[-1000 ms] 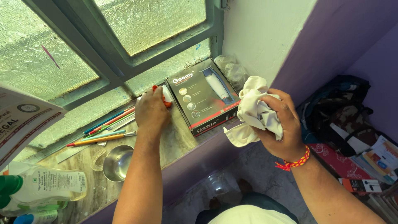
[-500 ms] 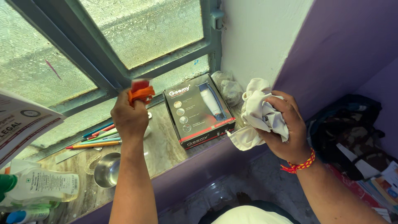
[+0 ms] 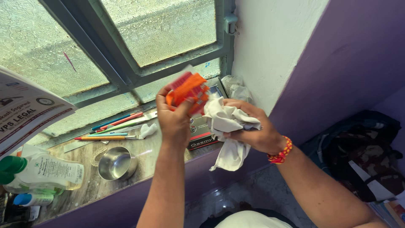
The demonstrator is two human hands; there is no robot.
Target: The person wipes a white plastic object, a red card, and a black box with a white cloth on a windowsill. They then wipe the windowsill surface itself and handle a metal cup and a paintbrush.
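Orange and red comb (image 3: 187,90), toothed and flat, pinched upright in left hand (image 3: 174,118), fingers curled shut round lower end. Just right of it, touching, crumpled white cloth (image 3: 225,126) bunched in closed right hand (image 3: 253,135).

Daylight came through the frosted window (image 3: 160,33) at the far side, bright but diffuse. The steel bowl (image 3: 117,164) caught soft glare. Edges bowed slightly; the near right corner lay dim.

Single head-worn view, looking steeply down, close over a windowsill (image 3: 126,173), facing the window (image 3: 160,29)
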